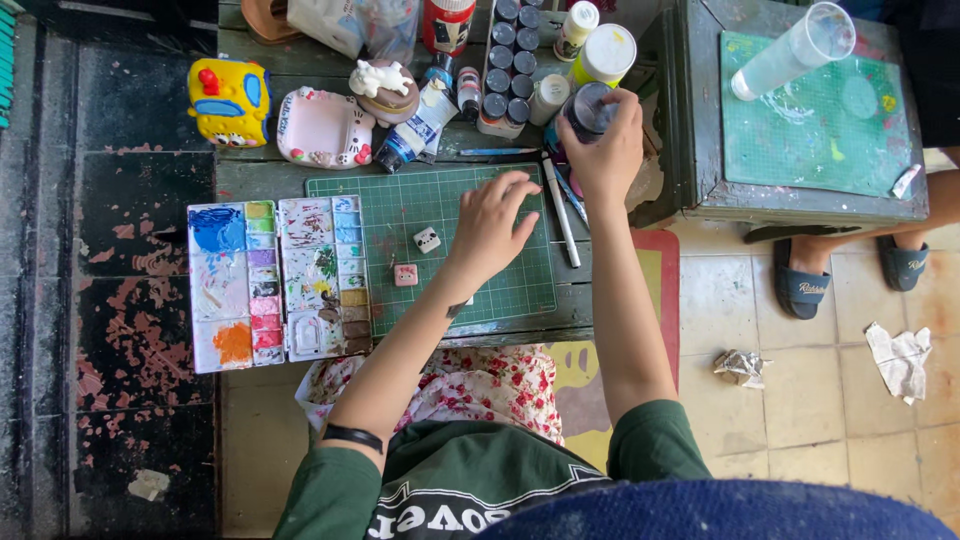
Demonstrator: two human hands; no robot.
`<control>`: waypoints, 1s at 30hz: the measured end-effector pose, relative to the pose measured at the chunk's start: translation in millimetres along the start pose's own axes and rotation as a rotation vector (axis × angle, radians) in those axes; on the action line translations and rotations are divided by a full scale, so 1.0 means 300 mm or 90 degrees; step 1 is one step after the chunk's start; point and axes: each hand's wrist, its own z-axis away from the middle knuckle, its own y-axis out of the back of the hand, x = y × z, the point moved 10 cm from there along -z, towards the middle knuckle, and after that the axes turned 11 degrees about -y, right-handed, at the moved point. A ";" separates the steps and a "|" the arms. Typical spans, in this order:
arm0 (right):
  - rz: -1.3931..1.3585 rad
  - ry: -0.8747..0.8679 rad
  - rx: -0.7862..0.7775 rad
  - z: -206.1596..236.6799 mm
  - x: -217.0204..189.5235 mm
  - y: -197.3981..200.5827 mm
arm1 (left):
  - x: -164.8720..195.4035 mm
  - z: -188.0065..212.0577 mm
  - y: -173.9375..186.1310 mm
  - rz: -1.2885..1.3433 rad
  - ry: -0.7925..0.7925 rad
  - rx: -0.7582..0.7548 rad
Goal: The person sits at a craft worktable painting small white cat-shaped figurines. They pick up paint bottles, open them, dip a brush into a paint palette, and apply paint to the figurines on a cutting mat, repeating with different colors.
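Right hand [606, 150]: fingers curled around dark round-lidded paint jar [588, 110], held just above far part of weathered green wooden bench [270, 180], near its right edge.
Left hand [492, 222]: fingers loosely spread, empty, resting palm-down on green gridded cutting mat [400, 205] at bench's near edge.
On mat, just left of left hand: small white square figurine [427, 239]; small pink square figurine [405, 274], nearer front edge.
Along mat's right side: white slender pen-like tool [562, 215], lying lengthwise.
At near left corner: two white rectangular paint palettes [280, 280], wells stained blue, orange, pink, brown.
Along far edge: yellow ceramic car figurine [229, 101]; pink ceramic cat-shaped box [322, 128]; row of small dark-capped paint bottles [510, 60]; white paint tube [417, 126].
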 end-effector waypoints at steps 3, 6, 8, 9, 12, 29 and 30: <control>-0.021 0.089 0.112 0.029 -0.060 0.107 | -0.037 0.078 0.079 0.011 0.034 -0.017; -0.123 0.106 0.153 0.104 -0.068 0.232 | -0.028 0.125 0.178 0.042 0.024 0.055; -0.296 0.006 -0.003 0.165 -0.041 0.201 | 0.000 0.135 0.229 0.080 -0.022 0.124; -0.379 -0.044 -0.084 0.211 -0.036 0.174 | 0.023 0.140 0.239 0.108 -0.048 0.149; -0.526 -0.234 -0.361 0.466 -0.055 -0.001 | 0.081 0.201 0.262 0.167 -0.078 0.202; -0.385 -0.050 -0.304 0.769 -0.308 0.047 | 0.117 0.519 0.425 0.309 0.144 0.327; -0.368 -0.037 -0.281 0.770 -0.317 0.070 | 0.120 0.521 0.423 0.326 0.145 0.342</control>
